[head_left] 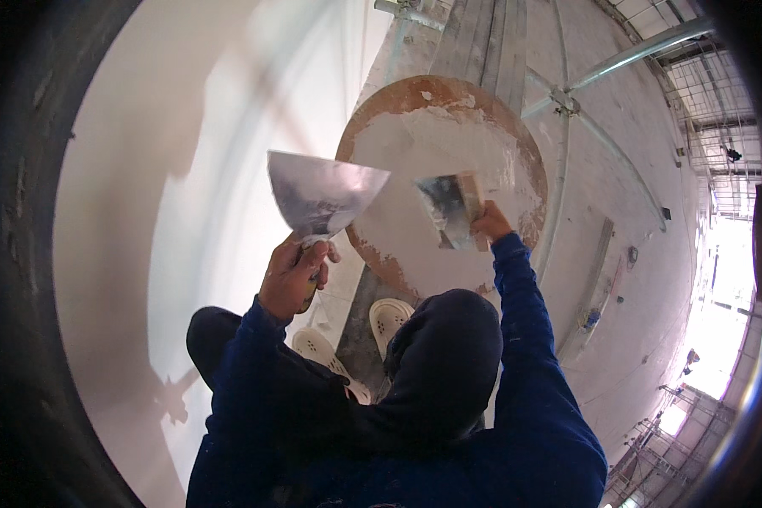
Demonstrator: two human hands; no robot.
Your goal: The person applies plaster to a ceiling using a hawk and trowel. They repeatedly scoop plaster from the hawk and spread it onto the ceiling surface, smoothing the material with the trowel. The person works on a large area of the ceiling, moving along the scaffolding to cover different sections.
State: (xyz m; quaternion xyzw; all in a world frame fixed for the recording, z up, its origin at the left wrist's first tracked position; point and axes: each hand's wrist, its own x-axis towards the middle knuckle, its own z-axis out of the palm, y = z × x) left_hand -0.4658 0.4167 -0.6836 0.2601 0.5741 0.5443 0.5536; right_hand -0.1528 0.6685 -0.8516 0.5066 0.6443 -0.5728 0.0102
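My left hand (295,275) is closed around the handle of a wide putty knife (326,190), its flared metal blade raised and bare on the side I see. In my right hand (493,224) is a plastering trowel (449,207) with a rectangular metal blade and a pale strip along one edge. White smears mark its lower part. Below the trowel lies a round brown board (449,89), largely coated with white putty (398,199). The putty knife's blade overlaps the board's left rim in view. Whether the trowel touches the putty, I cannot tell.
A smooth white wall (127,169) rises close on my left. Long planks (478,38) run ahead beyond the board. Scaffold tubes (622,144) joined by a clamp (565,102) cross at the right. A long narrow bar (597,275) lies on the floor far below.
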